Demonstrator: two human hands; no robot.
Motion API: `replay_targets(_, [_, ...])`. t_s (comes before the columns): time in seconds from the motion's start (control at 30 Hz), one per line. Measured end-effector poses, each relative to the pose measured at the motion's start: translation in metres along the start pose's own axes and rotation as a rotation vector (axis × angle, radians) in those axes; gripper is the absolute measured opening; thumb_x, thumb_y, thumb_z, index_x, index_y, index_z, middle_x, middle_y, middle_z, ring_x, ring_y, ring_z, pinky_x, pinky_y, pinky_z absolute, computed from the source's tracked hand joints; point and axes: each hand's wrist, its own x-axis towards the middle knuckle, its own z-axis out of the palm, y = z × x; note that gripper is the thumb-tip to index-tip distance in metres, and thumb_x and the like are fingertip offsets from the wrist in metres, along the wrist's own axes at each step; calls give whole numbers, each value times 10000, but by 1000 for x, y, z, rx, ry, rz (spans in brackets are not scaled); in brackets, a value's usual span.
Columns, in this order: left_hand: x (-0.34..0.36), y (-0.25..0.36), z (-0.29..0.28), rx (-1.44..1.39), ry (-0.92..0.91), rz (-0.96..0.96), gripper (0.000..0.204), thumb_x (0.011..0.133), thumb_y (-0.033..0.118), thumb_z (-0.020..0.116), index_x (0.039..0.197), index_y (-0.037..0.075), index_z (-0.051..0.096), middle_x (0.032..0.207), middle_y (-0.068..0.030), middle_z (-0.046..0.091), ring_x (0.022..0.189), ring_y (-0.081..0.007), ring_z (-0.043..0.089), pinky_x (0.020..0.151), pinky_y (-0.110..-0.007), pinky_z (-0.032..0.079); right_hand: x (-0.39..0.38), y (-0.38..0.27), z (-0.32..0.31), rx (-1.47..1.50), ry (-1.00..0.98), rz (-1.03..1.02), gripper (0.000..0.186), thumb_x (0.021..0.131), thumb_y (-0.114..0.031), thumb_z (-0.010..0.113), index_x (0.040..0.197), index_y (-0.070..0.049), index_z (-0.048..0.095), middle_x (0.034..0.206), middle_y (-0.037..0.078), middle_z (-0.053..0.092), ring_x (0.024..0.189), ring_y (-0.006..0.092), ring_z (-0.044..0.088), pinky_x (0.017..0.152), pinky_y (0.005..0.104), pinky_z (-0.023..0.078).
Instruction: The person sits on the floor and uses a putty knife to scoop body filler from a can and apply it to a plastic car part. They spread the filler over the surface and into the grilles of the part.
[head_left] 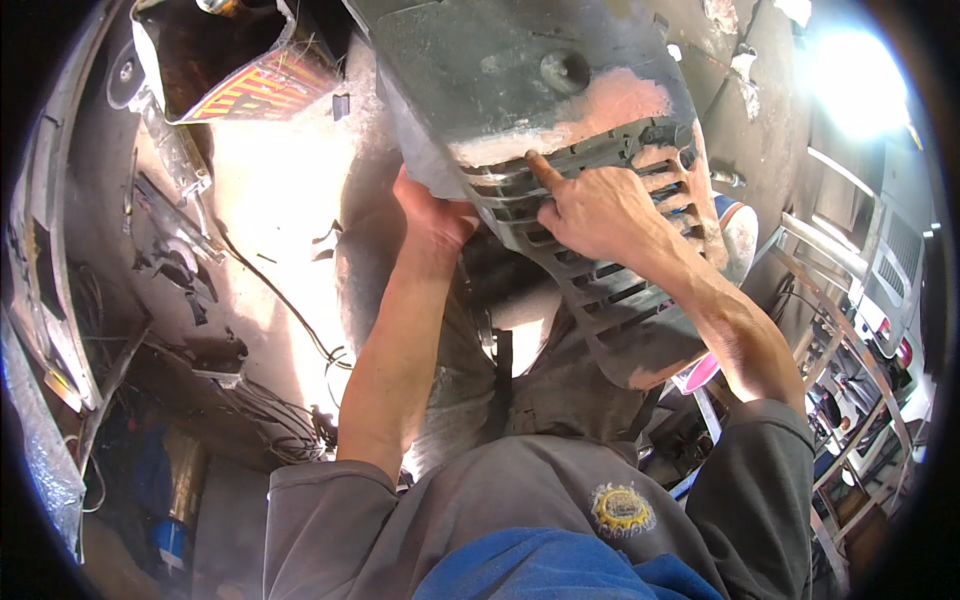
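Note:
A large dark plastic vehicle panel [480,75] with grille slats and a round raised boss lies tilted across my lap. Pinkish filler [625,95] covers part of it, and a paler strip runs along the top of the slats. My left hand [432,210] grips the panel's left edge from below; its fingertips are hidden behind the panel. Over the slats, my right hand [600,215] stretches its index finger to the pale strip. Its other fingers are bent, and no tool shows in it.
At the upper left stands an open bag [265,85] with dark contents. A cable [275,295] trails across the floor, near loose broken pieces [180,255]. Metal framing [840,310] fills the right side, below a bright light [858,85]. A pink round item [702,373] sits under my right forearm.

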Motion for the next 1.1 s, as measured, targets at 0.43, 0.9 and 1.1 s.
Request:
replay_targets(0.43, [12, 0, -8, 14, -46, -11, 607, 941, 414, 279, 1369, 37, 489, 1376, -167, 522, 1264, -384, 488, 1085, -565, 361, 2, 7, -2, -74, -27, 77, 614, 925, -378, 461, 1384, 30, 494, 619, 187, 645, 629, 361, 673, 611, 470, 539])
replay_targets(0.9, [40, 3, -45, -232, -663, -177, 586, 932, 396, 296, 1343, 40, 516, 1346, -171, 545, 1231, -386, 510, 1055, -579, 383, 10, 9, 2, 5, 48, 69, 594, 917, -371, 491, 1315, 69, 535, 621, 191, 649, 647, 369, 679, 624, 476, 536])
replay_targets(1.1, [9, 1, 1, 42, 37, 3, 579, 939, 393, 293, 1349, 50, 515, 1350, -161, 546, 1233, -377, 516, 1055, -573, 391, 9, 7, 5, -1, 53, 80, 582, 904, -350, 497, 1313, 61, 551, 601, 176, 640, 630, 363, 673, 615, 473, 536])
